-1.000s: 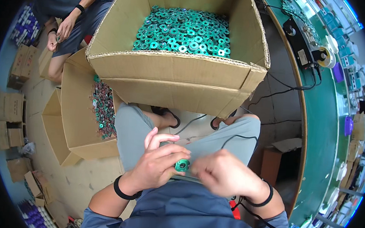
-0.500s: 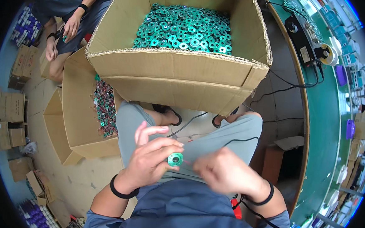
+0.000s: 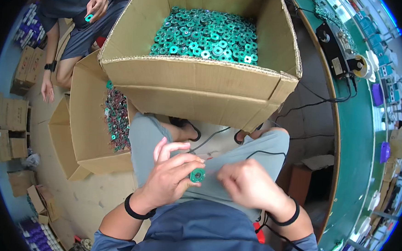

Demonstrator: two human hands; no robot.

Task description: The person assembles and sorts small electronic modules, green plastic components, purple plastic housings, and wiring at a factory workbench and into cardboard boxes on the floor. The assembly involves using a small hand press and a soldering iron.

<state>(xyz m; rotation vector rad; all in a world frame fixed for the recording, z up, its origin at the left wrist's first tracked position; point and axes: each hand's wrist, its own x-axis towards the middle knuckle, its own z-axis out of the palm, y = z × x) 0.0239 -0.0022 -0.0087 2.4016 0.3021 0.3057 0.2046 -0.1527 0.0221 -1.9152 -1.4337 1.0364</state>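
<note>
Between thumb and fingers, my left hand (image 3: 167, 173) pinches a small round green circuit board (image 3: 197, 175) with a hole in its middle. The ring and little fingers stick out, away from the board. Just right of it, my right hand (image 3: 249, 182) is closed with fingers curled and somewhat blurred. A faint reddish streak shows between the right fingertips and the board; what those fingers hold is too small to make out. Both hands are above my lap.
A big cardboard box (image 3: 192, 76) of similar green boards (image 3: 206, 34) stands ahead. Left of my legs, another box (image 3: 88, 118) holds boards with reddish wires (image 3: 116, 120). A co-worker (image 3: 74, 7) sits at upper left, holding a board. A green bench (image 3: 353, 148) runs along the right.
My right hand has shifted slightly, still near the board, and the left hand's board has turned a little. The co-worker's hands have moved apart, one lifted with a board, the other lowered.
</note>
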